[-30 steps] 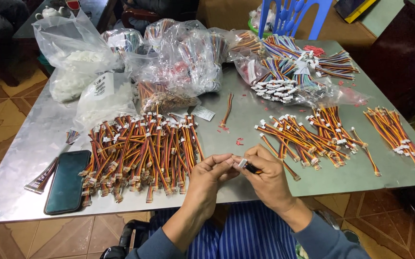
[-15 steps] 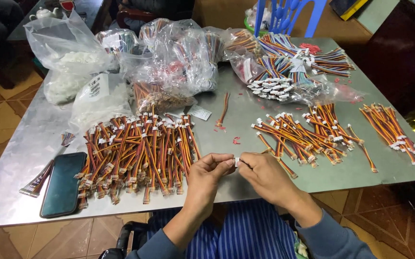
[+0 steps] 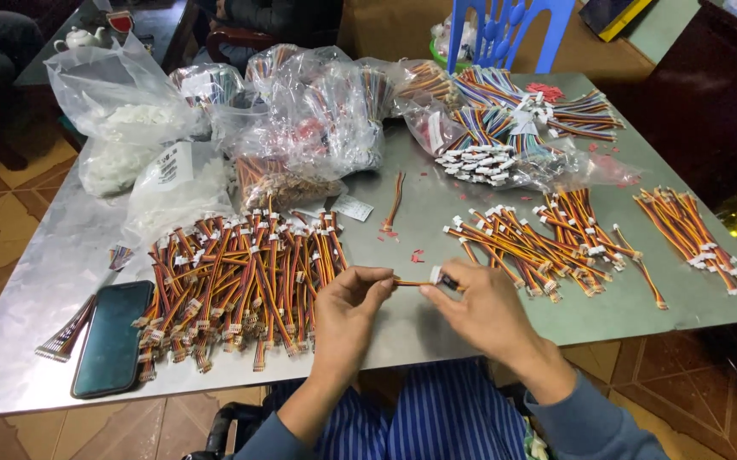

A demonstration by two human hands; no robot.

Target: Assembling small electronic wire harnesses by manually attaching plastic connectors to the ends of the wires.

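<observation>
**A:** Status?

**B:** Mid-piece. My left hand point(image 3: 347, 300) and right hand point(image 3: 481, 308) are close together over the near edge of the desk point(image 3: 36, 290), both pinched on one short wire lead point(image 3: 415, 282). Left holds the wire end, right fingertips sit at the white connector point(image 3: 436, 275).

**A:** Where's the rest?

**B:** Big pile of leads point(image 3: 232, 285) just left of my hands, smaller pile point(image 3: 539, 234) to the right. Phone point(image 3: 113, 336) at far left.

**A:** What does the next move call for?

**B:** My guess: a steady left pinch, fine fingertip work at the connector. Can't tell how it's seated, too small.
</observation>
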